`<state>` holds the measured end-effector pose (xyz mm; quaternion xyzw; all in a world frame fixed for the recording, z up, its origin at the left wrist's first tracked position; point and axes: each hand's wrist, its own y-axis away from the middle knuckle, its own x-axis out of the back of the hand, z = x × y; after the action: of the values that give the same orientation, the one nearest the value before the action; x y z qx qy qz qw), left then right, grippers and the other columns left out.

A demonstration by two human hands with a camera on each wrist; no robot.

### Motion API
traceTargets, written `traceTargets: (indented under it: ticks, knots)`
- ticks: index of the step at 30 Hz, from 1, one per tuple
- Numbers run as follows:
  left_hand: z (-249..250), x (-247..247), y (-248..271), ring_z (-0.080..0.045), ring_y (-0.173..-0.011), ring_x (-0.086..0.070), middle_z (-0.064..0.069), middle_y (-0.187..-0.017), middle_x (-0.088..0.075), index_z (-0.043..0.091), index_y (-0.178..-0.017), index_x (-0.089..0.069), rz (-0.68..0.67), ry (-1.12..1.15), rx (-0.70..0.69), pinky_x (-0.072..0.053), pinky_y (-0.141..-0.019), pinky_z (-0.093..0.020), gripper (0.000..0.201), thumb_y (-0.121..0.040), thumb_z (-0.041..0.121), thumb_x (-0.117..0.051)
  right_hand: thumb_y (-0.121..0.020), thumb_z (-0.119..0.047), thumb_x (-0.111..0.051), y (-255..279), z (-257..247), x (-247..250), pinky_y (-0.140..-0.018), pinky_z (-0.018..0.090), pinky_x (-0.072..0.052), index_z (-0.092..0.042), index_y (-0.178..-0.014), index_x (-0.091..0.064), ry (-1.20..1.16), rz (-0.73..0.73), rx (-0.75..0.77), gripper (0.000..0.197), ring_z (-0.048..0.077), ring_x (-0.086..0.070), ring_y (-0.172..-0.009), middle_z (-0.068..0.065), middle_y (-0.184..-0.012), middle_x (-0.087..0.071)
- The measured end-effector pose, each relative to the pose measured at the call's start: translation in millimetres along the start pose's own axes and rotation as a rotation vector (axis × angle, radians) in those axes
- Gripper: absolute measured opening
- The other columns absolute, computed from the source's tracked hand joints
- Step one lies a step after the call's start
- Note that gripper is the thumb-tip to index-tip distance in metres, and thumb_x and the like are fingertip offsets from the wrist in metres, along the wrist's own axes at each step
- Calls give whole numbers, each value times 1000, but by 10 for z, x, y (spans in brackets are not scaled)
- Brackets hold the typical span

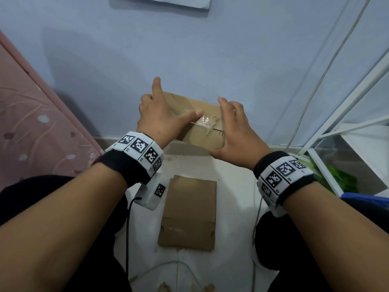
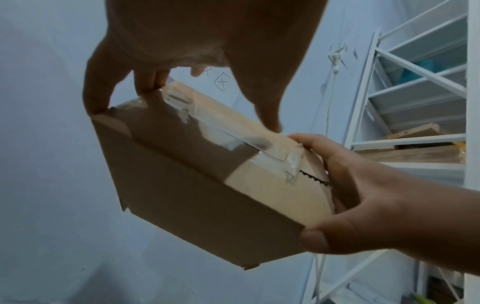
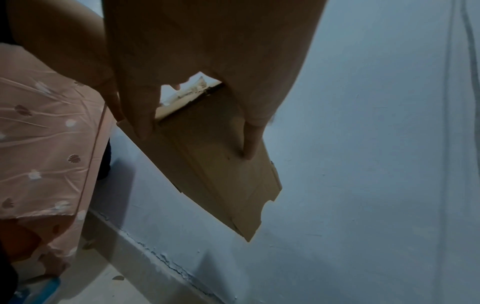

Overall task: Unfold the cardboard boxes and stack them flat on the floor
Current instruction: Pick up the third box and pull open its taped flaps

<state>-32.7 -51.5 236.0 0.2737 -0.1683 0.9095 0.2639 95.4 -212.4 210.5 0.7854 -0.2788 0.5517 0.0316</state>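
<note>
I hold a small closed cardboard box (image 1: 200, 133) in the air in front of a blue wall. Clear tape (image 1: 205, 121) runs along its top seam and is partly peeled. My left hand (image 1: 162, 114) grips the box's left end, thumb stretched onto the tape and index finger pointing up. My right hand (image 1: 231, 127) grips the right end; in the left wrist view its thumb (image 2: 319, 238) sits under the near corner of the box (image 2: 202, 185) and its fingers lie over the top edge. A flattened cardboard piece (image 1: 189, 211) lies on the white floor below.
A pink patterned bed cover (image 1: 31, 123) stands close on the left. A white metal shelf (image 1: 347, 123) with green stuff (image 1: 341, 178) under it stands on the right. Cables (image 1: 315, 81) hang down the wall. My dark-clad knees flank the floor patch (image 1: 231, 228).
</note>
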Motion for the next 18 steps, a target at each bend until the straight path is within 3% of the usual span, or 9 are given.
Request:
traceTargets:
  ticks: [2,4,7,18]
  knots:
    - [24,-20,56,-31,-147,-23,-16,-155,-25,31,-160,5,-20,-46,11,-32,-112,-52,142,-56,79,-79,-66,-29,-87,2,-23,-1,-105,34,-42,-21,-158,-5,-5,-7,1,123,23,-24,-141,4,-149,-16]
    - [27,-59,133,-32,-153,-7,-22,-163,-7,36,-157,17,-51,-126,17,-25,-114,-58,151,-47,90,-73,-66,-29,-87,10,-63,-8,-106,31,-39,-21,-158,-7,-10,-9,10,122,23,-22,-142,5,-150,-15]
    - [8,-80,183,-33,-155,12,-28,-164,14,39,-153,26,-86,-192,8,-18,-115,-63,158,-41,95,-70,-65,-30,-86,22,-91,4,-106,32,-39,-20,-158,-9,-17,8,15,121,25,-23,-142,6,-150,-17]
    - [59,-5,88,-31,-155,5,-23,-164,7,39,-155,18,-84,-166,57,-22,-116,-62,158,-44,75,-87,-65,-35,-88,42,-133,66,-106,33,-40,-18,-157,-11,17,-15,36,122,25,-27,-140,6,-151,-19]
